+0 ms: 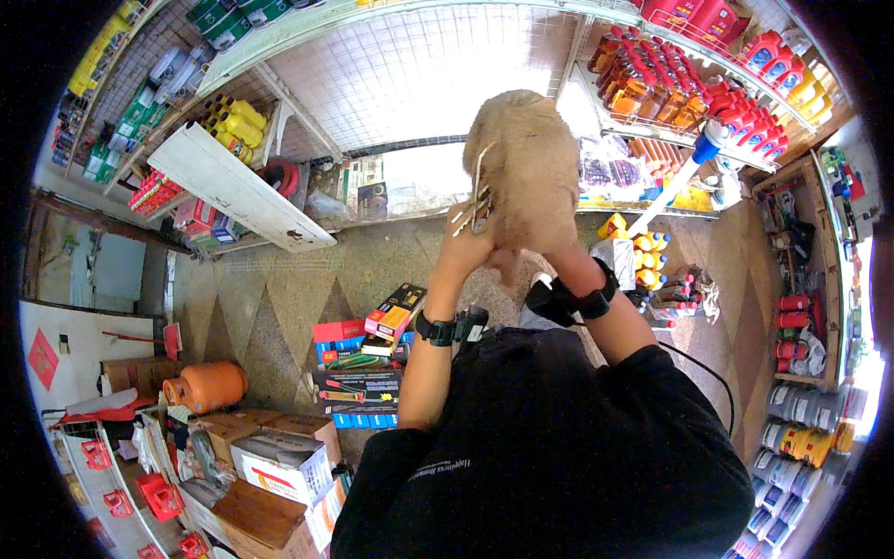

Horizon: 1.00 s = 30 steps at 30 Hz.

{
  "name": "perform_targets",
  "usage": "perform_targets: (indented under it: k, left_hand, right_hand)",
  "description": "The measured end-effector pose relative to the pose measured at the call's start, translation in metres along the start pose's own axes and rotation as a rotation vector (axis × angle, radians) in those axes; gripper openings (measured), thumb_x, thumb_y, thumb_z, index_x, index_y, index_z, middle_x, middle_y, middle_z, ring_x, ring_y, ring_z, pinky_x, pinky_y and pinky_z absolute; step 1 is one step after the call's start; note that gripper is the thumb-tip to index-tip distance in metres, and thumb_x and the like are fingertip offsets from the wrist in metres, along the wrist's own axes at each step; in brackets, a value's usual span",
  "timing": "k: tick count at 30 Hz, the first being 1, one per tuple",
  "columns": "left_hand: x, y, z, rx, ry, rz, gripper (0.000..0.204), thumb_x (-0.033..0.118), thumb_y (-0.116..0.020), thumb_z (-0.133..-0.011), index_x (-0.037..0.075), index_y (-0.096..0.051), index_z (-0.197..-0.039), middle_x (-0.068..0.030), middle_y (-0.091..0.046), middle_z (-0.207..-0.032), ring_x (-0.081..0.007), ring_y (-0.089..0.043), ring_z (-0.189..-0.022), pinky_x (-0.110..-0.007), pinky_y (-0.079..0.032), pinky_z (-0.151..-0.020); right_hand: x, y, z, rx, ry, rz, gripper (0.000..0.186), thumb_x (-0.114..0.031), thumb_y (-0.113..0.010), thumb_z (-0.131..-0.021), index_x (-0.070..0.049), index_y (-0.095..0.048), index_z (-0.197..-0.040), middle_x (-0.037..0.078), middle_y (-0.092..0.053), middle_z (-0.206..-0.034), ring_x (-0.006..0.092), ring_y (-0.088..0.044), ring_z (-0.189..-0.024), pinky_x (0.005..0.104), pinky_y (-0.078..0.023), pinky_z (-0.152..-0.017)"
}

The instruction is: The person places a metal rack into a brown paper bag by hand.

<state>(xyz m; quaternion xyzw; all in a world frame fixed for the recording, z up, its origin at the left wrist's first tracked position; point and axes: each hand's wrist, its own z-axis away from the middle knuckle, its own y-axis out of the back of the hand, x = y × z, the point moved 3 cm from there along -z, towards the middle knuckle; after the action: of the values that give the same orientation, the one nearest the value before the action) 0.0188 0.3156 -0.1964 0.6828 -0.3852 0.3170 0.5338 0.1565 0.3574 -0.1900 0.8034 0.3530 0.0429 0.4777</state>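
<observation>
A large, rounded tan bundle (526, 168), soft and cloth-like, is held up in front of me; its exact kind I cannot make out. A thin pale strip runs along its left side, above a small dark-and-pale piece beside my fingers. My left hand (465, 250) is closed on the bundle's lower left edge, fingers curled. My right hand (559, 253) grips the lower right edge, its fingers mostly hidden by the bundle. Dark bands circle both wrists.
A white shelf (410, 186) stands ahead, with red-capped bottles (652, 84) at upper right. Product boxes (358, 382) sit on the floor left of me, yellow bottles (649, 256) to the right. An orange gas cylinder (209, 384) and cartons (270, 475) lie at lower left.
</observation>
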Motion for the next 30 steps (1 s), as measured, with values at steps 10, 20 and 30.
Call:
perform_targets:
  k: [10,20,30]
  left_hand:
    - [0.011,0.004,-0.009,0.035,-0.024,0.267,0.022,0.011,-0.064,-0.076,0.0,-0.065,-0.095,-0.0146,-0.066,-0.088,-0.0283,-0.059,-0.084,-0.036,-0.045,-0.079]
    - [-0.033,0.002,-0.009,0.06,0.024,0.188,0.035,0.015,-0.063,-0.078,-0.001,-0.059,-0.109,-0.0143,-0.066,-0.097,-0.0229,-0.063,-0.084,-0.034,-0.049,-0.076]
    - [0.004,0.019,-0.008,-0.126,0.078,0.541,0.021,0.012,-0.06,-0.085,-0.004,-0.066,-0.097,-0.0084,-0.063,-0.075,-0.0186,-0.059,-0.069,-0.029,-0.048,-0.072]
  right_hand:
    - [0.002,-0.012,0.015,-0.104,-0.026,0.0,0.04,-0.014,-0.058,-0.079,-0.004,-0.05,-0.117,0.011,-0.054,-0.112,0.0256,-0.049,-0.105,0.0331,-0.039,-0.091]
    - [0.013,0.012,-0.022,0.03,-0.163,-0.202,0.042,-0.01,-0.062,-0.075,-0.004,-0.052,-0.115,0.011,-0.056,-0.11,0.0241,-0.052,-0.102,0.0324,-0.041,-0.09]
    - [0.007,0.061,-0.051,0.284,-0.454,-0.902,0.044,-0.007,-0.066,-0.072,-0.004,-0.053,-0.114,0.011,-0.058,-0.108,0.0226,-0.056,-0.1,0.0317,-0.044,-0.088]
